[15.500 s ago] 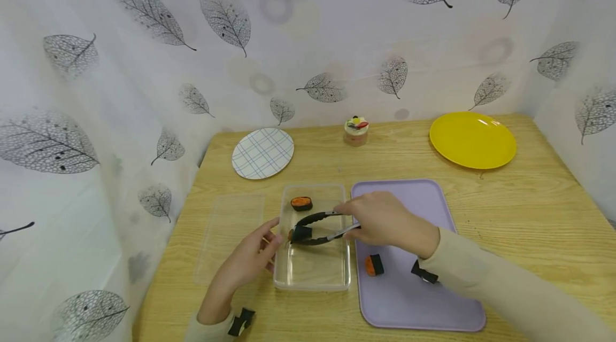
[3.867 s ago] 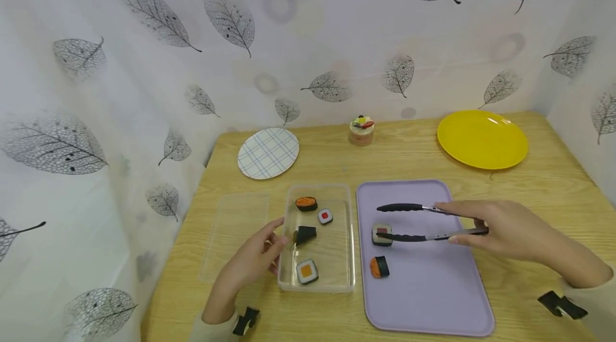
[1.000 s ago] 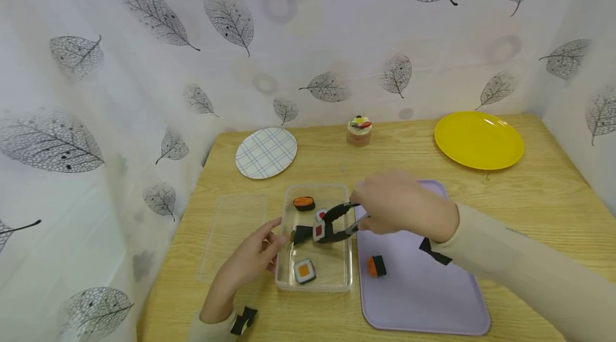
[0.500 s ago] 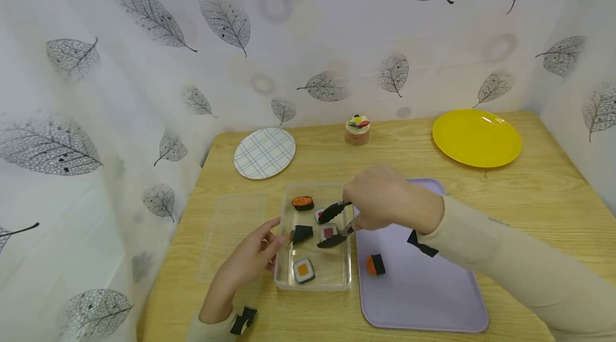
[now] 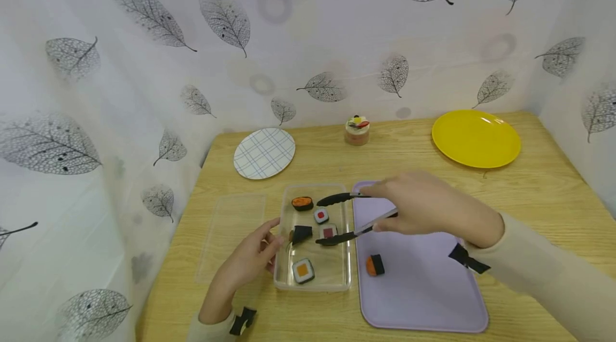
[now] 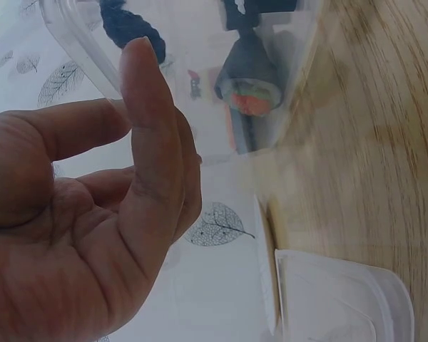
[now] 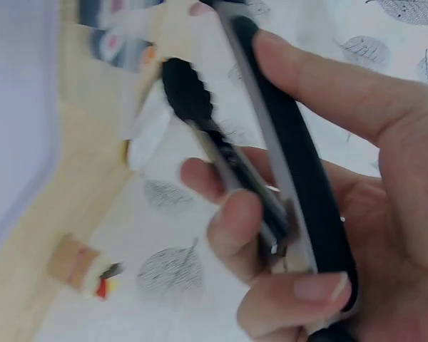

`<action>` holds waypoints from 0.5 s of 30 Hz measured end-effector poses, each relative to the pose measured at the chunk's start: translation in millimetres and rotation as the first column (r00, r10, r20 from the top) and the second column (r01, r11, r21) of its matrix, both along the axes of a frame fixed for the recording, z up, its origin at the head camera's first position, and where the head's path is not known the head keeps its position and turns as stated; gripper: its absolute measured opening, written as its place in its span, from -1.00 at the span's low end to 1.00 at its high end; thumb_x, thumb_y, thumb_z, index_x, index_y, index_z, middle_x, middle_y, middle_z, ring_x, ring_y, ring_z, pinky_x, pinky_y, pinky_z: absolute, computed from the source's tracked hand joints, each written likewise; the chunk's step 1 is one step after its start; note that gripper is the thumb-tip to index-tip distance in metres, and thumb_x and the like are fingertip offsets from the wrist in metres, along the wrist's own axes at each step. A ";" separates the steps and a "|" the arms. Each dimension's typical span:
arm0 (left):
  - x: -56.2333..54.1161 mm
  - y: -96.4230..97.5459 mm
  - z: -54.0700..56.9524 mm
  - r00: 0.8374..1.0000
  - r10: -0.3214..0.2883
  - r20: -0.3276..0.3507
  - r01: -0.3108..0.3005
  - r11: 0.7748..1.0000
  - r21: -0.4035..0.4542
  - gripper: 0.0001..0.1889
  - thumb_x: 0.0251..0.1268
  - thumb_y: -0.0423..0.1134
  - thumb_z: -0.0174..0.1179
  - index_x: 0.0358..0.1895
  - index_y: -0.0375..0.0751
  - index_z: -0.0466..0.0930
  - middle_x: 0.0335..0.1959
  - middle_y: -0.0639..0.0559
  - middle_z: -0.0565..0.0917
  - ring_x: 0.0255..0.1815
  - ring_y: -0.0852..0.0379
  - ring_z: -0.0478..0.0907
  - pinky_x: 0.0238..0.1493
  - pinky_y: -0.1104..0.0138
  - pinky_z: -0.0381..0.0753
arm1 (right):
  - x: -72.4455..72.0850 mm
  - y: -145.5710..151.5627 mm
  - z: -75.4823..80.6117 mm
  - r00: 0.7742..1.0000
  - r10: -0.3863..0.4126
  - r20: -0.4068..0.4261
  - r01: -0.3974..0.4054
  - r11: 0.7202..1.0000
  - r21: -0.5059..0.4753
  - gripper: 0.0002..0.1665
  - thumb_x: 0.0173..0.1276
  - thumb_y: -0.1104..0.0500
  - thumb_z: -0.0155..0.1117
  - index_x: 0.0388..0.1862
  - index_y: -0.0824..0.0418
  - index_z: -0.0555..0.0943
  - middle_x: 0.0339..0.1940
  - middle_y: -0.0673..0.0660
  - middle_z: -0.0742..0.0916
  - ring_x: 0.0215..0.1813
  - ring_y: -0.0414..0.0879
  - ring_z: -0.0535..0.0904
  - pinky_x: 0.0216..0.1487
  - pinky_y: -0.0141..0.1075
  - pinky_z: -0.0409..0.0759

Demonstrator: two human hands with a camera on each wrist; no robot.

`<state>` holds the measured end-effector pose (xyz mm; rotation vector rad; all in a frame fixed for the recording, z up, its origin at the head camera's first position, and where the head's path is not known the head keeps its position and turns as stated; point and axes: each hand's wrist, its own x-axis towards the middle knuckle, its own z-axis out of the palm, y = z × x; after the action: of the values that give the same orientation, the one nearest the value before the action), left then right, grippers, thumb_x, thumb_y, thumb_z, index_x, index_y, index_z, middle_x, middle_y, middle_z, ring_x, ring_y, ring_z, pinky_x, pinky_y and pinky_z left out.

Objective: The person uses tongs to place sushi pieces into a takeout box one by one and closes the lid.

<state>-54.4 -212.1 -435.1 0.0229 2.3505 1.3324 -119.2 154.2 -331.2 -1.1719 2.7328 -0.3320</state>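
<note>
My right hand (image 5: 418, 203) grips black-and-silver tongs (image 5: 377, 219), whose arms stand apart above the clear plastic box (image 5: 313, 284). Inside the box, a square sushi roll with a dark red centre (image 5: 329, 233) lies partly under the lower tong arm, beside a small roll with a red centre (image 5: 321, 216). A black cone-shaped hand roll (image 5: 301, 234), an orange-topped sushi (image 5: 302, 203) and a roll with an orange centre (image 5: 303, 271) are also in it. My left hand (image 5: 252, 251) rests its fingers against the box's left wall; in the left wrist view those fingers (image 6: 151, 135) look fairly straight.
Right of the box lies a lilac tray (image 5: 423, 299) bearing one orange-topped sushi (image 5: 375, 265). A clear lid (image 5: 231, 235) lies left. At the back stand a checked plate (image 5: 264, 153), a small toy cake (image 5: 357, 131) and a yellow plate (image 5: 476, 139).
The dark-red-centred roll has gone from the tray into the box, carried by the tongs. The tongs have since spread and released it, and my right hand has drawn back rightward. My left hand stays put.
</note>
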 end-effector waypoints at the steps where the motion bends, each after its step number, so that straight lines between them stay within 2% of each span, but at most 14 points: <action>1: -0.1 0.3 0.6 1.000 -0.001 -0.002 0.001 1.000 -0.003 -0.39 0.69 -0.17 0.08 0.65 -0.26 0.17 -0.08 -0.28 0.57 -0.37 0.05 0.61 -0.39 0.23 0.83 | 2.1 6.8 -3.6 1.000 -0.004 -0.005 0.004 1.000 -0.026 -0.23 0.24 -0.19 0.60 0.38 0.06 0.65 0.20 0.07 0.81 0.09 0.05 0.81 0.06 0.05 0.83; 4: -0.5 0.6 1.6 1.000 -0.009 -0.006 0.009 1.000 -0.006 -0.39 0.70 -0.18 0.07 0.65 -0.26 0.17 -0.08 -0.29 0.57 -0.37 0.05 0.60 -0.38 0.21 0.84 | 9.6 27.3 -14.6 0.999 -0.027 -0.022 0.025 0.995 -0.092 -0.18 0.25 -0.24 0.58 0.42 0.04 0.62 0.30 0.07 0.76 0.21 0.08 0.77 0.17 0.09 0.79; 7: -1.4 1.0 0.4 1.000 -0.014 -0.006 0.014 1.000 0.006 -0.39 0.70 -0.18 0.06 0.65 -0.27 0.16 -0.08 -0.30 0.57 -0.37 0.06 0.60 -0.39 0.24 0.83 | 19.9 49.8 -23.2 0.996 -0.082 -0.019 0.079 0.989 -0.129 -0.11 0.25 -0.34 0.53 0.47 0.00 0.58 0.36 0.04 0.73 0.28 0.07 0.73 0.25 0.12 0.75; 9: -1.9 1.2 -0.8 1.000 -0.015 -0.006 0.016 1.000 0.012 -0.39 0.70 -0.19 0.06 0.65 -0.28 0.16 -0.08 -0.30 0.57 -0.37 0.06 0.60 -0.41 0.27 0.82 | 27.0 64.0 -29.6 0.993 -0.120 -0.013 0.116 0.980 -0.161 -0.07 0.23 -0.37 0.53 0.49 -0.02 0.56 0.33 0.00 0.74 0.02 -0.16 0.77 0.06 -0.12 0.82; 10: -2.1 1.4 -1.4 1.000 -0.014 -0.007 0.014 1.000 0.014 -0.39 0.70 -0.19 0.07 0.65 -0.29 0.16 -0.08 -0.30 0.57 -0.36 0.06 0.60 -0.41 0.29 0.82 | 30.9 71.2 -33.0 0.991 -0.135 0.001 0.133 0.975 -0.180 -0.07 0.23 -0.38 0.53 0.50 -0.03 0.55 0.23 -0.05 0.78 -0.13 -0.27 0.73 -0.08 -0.24 0.80; 12: -1.8 1.4 -1.9 1.000 -0.011 -0.005 0.011 1.000 0.014 -0.38 0.69 -0.18 0.07 0.65 -0.29 0.16 -0.08 -0.30 0.57 -0.36 0.06 0.60 -0.41 0.30 0.81 | 38.7 83.5 -41.5 0.987 -0.159 0.038 0.164 0.962 -0.220 -0.04 0.21 -0.40 0.52 0.52 -0.07 0.53 -0.04 -0.21 0.77 -0.38 -0.43 0.51 -0.36 -0.44 0.61; 14: -1.0 1.0 -1.8 1.000 -0.008 -0.005 0.008 1.000 0.010 -0.37 0.69 -0.16 0.08 0.65 -0.29 0.15 -0.09 -0.30 0.57 -0.36 0.06 0.60 -0.41 0.30 0.81 | 46.4 92.9 -52.3 0.981 -0.171 0.091 0.189 0.944 -0.269 -0.03 0.17 -0.35 0.57 0.53 -0.11 0.52 -0.31 -0.32 0.63 -0.50 -0.46 0.27 -0.51 -0.51 0.35; 15: -0.5 0.8 -1.6 1.000 -0.006 -0.004 0.006 1.000 0.008 -0.36 0.69 -0.15 0.09 0.65 -0.29 0.15 -0.09 -0.29 0.57 -0.37 0.06 0.60 -0.41 0.30 0.81 | 50.4 97.0 -58.5 0.979 -0.172 0.111 0.198 0.936 -0.292 -0.03 0.16 -0.33 0.59 0.53 -0.12 0.51 -0.40 -0.33 0.55 -0.49 -0.47 0.29 -0.53 -0.52 0.36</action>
<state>-55.0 -211.4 -436.8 0.0353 2.3467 1.3409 -68.8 251.3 -389.7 -0.9336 2.7911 -0.8297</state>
